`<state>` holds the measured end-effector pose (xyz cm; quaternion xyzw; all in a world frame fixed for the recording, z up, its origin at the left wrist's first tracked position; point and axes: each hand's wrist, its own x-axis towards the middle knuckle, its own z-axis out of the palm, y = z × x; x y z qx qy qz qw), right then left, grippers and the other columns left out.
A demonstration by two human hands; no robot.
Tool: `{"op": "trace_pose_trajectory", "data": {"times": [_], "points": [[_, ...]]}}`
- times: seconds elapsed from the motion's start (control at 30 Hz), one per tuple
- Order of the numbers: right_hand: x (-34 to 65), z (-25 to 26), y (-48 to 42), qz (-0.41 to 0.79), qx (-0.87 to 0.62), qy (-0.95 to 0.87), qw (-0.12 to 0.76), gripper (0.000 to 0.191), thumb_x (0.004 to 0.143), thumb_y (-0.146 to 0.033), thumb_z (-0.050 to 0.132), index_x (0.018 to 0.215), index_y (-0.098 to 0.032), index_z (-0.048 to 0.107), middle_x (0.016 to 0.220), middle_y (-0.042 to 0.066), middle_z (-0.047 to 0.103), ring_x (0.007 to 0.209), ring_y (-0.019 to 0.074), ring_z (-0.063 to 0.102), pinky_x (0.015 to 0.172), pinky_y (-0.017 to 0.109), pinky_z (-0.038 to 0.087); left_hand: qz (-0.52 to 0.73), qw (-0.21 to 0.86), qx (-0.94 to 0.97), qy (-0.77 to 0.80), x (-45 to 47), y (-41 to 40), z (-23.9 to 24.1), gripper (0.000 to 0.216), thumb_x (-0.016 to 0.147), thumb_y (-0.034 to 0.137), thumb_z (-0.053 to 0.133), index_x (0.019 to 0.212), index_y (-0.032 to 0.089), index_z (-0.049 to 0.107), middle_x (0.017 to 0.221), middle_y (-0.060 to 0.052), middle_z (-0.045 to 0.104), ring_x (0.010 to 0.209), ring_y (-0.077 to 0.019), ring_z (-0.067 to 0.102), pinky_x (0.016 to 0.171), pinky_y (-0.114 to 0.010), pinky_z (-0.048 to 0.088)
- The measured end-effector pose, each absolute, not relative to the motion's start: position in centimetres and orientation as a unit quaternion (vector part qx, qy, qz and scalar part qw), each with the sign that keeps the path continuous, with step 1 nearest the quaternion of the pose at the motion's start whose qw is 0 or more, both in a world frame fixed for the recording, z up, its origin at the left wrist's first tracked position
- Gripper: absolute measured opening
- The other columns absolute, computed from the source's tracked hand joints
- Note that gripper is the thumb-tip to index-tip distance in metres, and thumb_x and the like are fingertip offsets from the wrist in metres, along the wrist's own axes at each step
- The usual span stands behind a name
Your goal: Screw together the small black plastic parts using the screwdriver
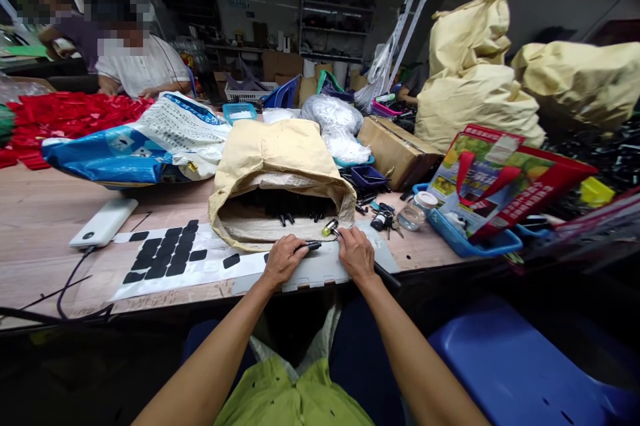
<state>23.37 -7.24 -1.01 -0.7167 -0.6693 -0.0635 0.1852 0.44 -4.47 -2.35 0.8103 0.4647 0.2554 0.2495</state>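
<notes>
Both hands closed: left hand (283, 259) grips slim black part (311, 246); right hand (356, 254) pinches silver-tipped tool (331, 228).

I'm looking into a small assembly workshop: a long wooden tabletop (45, 226) heaped with red plastic parts (65, 116), stuffed tan sacks (470, 73), a cardboard box (395, 149) and a sheet of black stickers (165, 256). Metal shelving (337, 19) lines the dim back wall, and other workers (135, 63) sit opposite.
</notes>
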Motion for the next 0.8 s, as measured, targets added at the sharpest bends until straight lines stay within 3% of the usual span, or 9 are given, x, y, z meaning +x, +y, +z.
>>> {"op": "trace_pose_trajectory", "data": {"times": [0.53, 0.8], "points": [[22.76, -1.47, -7.78, -0.085, -0.721, -0.665, 0.175, 0.024, 0.098, -0.028, 0.055, 0.119, -0.024, 0.066, 0.105, 0.008, 0.061, 0.098, 0.0234, 0.049, 0.081, 0.032, 0.034, 0.243, 0.243, 0.813, 0.471, 0.36, -4.42, -2.56, 0.037, 0.104, 0.037, 0.039, 0.099, 0.021, 0.072, 0.094, -0.005, 0.066, 0.097, -0.0217, 0.059, 0.090, -0.036, 0.042], [22.70, -1.51, -8.07, -0.111, -0.699, -0.675, 0.209, 0.028, 0.098, -0.027, 0.052, 0.121, -0.022, 0.067, 0.108, 0.010, 0.062, 0.101, 0.0256, 0.048, 0.087, 0.037, 0.032, 0.216, 0.210, 0.831, 0.468, 0.29, -4.21, -2.87, 0.042, 0.106, 0.036, 0.034, 0.083, 0.021, 0.065, 0.088, -0.004, 0.062, 0.089, -0.0210, 0.056, 0.084, -0.035, 0.040]]}}
